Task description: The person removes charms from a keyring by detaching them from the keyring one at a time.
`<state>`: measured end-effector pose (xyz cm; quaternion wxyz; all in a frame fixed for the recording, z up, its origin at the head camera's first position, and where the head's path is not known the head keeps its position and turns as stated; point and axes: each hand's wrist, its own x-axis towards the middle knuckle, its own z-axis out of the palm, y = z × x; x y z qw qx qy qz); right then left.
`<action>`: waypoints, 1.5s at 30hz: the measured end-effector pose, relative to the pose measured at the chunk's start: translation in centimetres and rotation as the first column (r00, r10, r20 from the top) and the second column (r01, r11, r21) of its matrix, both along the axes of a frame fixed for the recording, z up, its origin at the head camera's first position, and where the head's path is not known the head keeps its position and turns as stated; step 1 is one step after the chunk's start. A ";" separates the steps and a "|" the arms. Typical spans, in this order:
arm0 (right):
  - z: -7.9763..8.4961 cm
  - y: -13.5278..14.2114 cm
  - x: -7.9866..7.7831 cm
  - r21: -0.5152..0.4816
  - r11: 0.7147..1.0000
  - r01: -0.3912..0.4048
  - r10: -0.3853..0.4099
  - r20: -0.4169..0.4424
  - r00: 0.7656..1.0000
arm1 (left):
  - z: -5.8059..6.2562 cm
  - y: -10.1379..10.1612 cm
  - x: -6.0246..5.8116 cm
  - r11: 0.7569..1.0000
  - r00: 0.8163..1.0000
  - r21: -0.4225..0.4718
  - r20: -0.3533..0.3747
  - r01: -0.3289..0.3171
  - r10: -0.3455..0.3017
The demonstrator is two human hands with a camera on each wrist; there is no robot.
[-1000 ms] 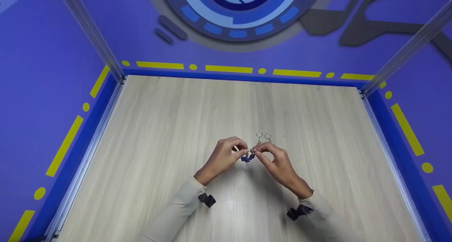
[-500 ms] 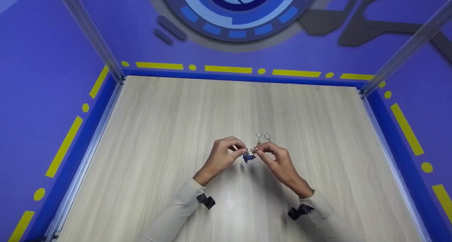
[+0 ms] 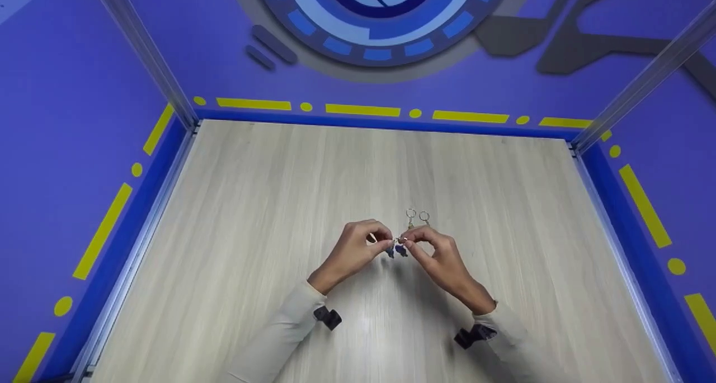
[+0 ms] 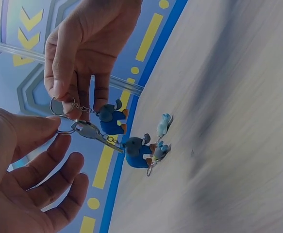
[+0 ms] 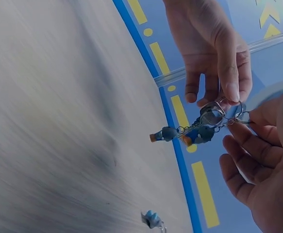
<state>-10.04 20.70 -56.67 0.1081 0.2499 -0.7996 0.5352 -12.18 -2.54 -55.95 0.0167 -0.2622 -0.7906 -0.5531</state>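
Observation:
My left hand point(image 3: 358, 247) pinches the split ring of an elephant keychain point(image 4: 137, 150) between thumb and forefinger, its other fingers loosely bent. A silver key-like piece point(image 4: 87, 130) hangs by that ring. Facing it, my right hand point(image 3: 440, 260) pinches the ring point(image 5: 240, 109) of a second elephant keychain point(image 4: 112, 118). Both figures have grey heads, blue bodies and orange feet, and dangle from short chains above the table. The two rings overlap between the fingertips in both wrist views.
Two more keychains lie on the wooden table point(image 3: 291, 193) just beyond my right hand; a ring point(image 3: 411, 212) and another ring point(image 3: 424, 216) show in the head view. Their small figures point(image 4: 164, 125) are pale blue. Blue panels point(image 3: 358, 86) enclose the table's back and sides.
Both hands stay almost in place, with small fingertip shifts. The dangling figures, bunched together earlier, now hang slightly apart in the head view.

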 end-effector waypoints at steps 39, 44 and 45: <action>0.3 -0.1 0.2 -0.025 0.999 -0.039 0.040 0.062 0.997 | 0.6 -0.2 0.4 0.999 0.999 0.016 0.005 -0.035 0.035; 0.1 0.2 0.2 -0.024 1.000 -0.016 0.018 0.089 0.996 | 0.5 -0.6 0.4 0.997 0.998 0.045 0.001 -0.057 0.057; 0.1 0.3 0.2 -0.026 1.000 -0.010 0.012 0.097 0.995 | 0.5 -0.7 0.4 0.997 0.998 0.053 0.004 -0.064 0.064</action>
